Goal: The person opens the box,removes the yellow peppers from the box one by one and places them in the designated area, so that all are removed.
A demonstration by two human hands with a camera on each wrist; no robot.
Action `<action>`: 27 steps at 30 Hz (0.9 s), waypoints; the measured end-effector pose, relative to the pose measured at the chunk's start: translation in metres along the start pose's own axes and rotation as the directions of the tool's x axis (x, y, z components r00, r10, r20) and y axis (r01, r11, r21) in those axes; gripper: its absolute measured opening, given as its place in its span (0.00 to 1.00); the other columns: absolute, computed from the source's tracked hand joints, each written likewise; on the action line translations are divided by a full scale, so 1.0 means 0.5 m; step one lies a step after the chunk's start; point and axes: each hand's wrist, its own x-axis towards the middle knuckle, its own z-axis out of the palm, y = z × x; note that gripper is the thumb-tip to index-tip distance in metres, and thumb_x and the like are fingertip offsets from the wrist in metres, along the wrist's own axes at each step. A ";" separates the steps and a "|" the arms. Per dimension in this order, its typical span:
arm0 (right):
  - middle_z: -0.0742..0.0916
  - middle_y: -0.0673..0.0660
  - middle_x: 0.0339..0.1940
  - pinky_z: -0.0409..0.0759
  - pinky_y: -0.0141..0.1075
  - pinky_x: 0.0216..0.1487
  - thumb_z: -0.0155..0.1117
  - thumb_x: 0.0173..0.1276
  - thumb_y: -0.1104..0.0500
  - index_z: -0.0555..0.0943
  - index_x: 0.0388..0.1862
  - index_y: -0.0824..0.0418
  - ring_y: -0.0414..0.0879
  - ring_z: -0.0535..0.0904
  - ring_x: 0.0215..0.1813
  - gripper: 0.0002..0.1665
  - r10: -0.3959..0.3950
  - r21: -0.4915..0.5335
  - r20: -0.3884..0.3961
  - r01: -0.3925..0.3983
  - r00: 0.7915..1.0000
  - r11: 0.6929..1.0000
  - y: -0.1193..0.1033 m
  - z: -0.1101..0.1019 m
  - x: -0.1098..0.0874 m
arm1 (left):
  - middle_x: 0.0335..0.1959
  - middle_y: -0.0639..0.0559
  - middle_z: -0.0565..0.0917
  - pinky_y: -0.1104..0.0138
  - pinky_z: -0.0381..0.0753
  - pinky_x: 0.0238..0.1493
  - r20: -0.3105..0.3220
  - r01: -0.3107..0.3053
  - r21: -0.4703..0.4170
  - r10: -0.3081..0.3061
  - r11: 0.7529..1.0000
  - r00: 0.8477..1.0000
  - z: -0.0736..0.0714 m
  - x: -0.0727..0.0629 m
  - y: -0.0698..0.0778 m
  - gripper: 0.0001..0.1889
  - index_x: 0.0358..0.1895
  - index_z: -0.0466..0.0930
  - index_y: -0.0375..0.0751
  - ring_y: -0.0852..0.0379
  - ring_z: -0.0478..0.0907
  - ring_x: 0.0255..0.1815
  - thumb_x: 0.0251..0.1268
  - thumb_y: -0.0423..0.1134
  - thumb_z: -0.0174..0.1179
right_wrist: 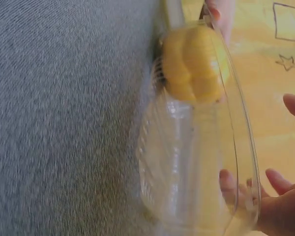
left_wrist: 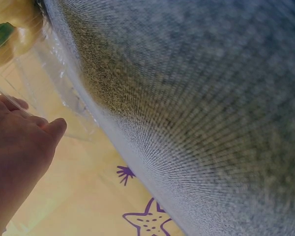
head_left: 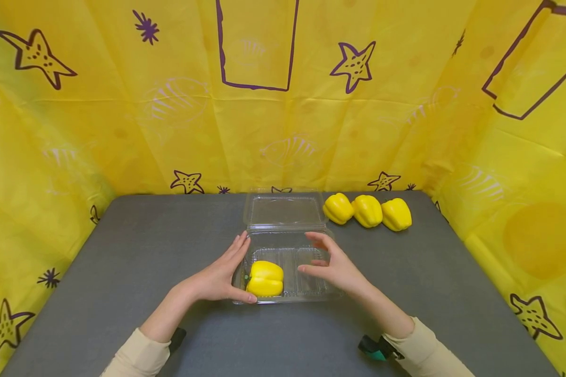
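Note:
A clear plastic clamshell container (head_left: 306,293) stands with its lid (head_left: 283,210) folded back away from me. One yellow bell pepper (head_left: 266,278) lies in the left part of its base; the right wrist view shows this pepper (right_wrist: 194,64) through the clear wall. My left hand (head_left: 219,272) rests along the container's left side, fingers extended and thumb at the front rim. Over the base's right half is my right hand (head_left: 337,264), thumb and fingers apart with nothing between them. In the right wrist view, some right-hand fingers (right_wrist: 227,183) show through the plastic.
Three more yellow bell peppers (head_left: 367,211) sit in a row at the back right of the grey table (head_left: 170,251), just right of the lid. Yellow patterned cloth (head_left: 283,125) hangs behind the table and on both sides.

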 end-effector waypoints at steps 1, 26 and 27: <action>0.68 0.59 0.71 0.73 0.50 0.62 0.76 0.58 0.59 0.66 0.70 0.56 0.62 0.61 0.70 0.43 -0.005 0.000 0.010 0.005 1.000 1.000 0.001 0.003 0.001 | 0.79 0.50 0.28 0.42 0.46 0.71 0.000 0.000 0.002 0.000 1.000 1.000 0.000 0.001 -0.001 0.70 0.78 0.34 0.36 0.47 0.27 0.78 0.43 0.65 0.73; 0.71 0.60 0.68 0.80 0.44 0.54 0.76 0.57 0.54 0.66 0.69 0.63 0.55 0.69 0.63 0.44 -0.015 -0.105 0.267 0.044 0.964 0.994 0.011 0.087 0.031 | 0.79 0.50 0.28 0.41 0.46 0.71 -0.001 0.006 0.006 -0.006 1.000 1.000 0.001 0.002 0.000 0.69 0.78 0.33 0.37 0.46 0.27 0.78 0.43 0.65 0.73; 0.71 0.59 0.68 0.80 0.43 0.54 0.76 0.57 0.54 0.66 0.69 0.63 0.55 0.70 0.63 0.44 -0.010 -0.113 0.273 0.043 0.962 0.993 0.011 0.089 0.031 | 0.79 0.50 0.28 0.41 0.46 0.71 -0.001 0.007 0.006 -0.007 1.000 1.000 0.001 0.002 0.000 0.69 0.78 0.33 0.38 0.46 0.27 0.78 0.44 0.65 0.73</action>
